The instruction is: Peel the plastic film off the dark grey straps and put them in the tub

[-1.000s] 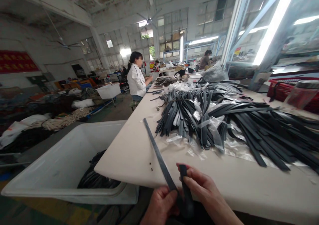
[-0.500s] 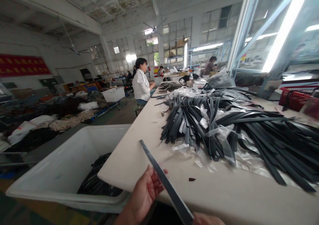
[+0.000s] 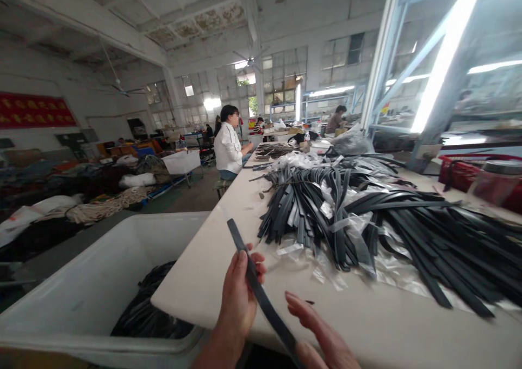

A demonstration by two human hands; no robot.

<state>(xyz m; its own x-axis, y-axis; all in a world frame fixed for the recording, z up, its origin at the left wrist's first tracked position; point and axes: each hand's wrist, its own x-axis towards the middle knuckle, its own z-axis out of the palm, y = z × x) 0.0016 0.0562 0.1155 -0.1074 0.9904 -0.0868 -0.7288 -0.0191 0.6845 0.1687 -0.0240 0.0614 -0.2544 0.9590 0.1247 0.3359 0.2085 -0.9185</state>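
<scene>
My left hand [image 3: 238, 290] is closed around a flat, dark strip [image 3: 267, 303], with the thumb lying along its upper part. This strip runs slantwise from above the table down toward the bottom edge of the view. Beside its lower end is my right hand [image 3: 320, 331], fingers stretched out and apart from the thumb. That thumb seems to touch the strip, though the lower end is partly hidden. Further up the table lies a big heap of similar dark strips [image 3: 302, 205], mixed with clear plastic wrapping [image 3: 362, 238].
A white bin [image 3: 93, 271] stands left of the pale table [image 3: 196, 282], with dark strips [image 3: 149, 309] inside. A person in a white jacket [image 3: 227, 146] sits along the table's far side. A lidded jar [image 3: 495, 181] and red basket [image 3: 452, 167] are at right.
My right hand has risen into view, its fingers now spread off the strip. My left hand has turned, bringing its thumb onto the strip. The view has shifted slightly right.
</scene>
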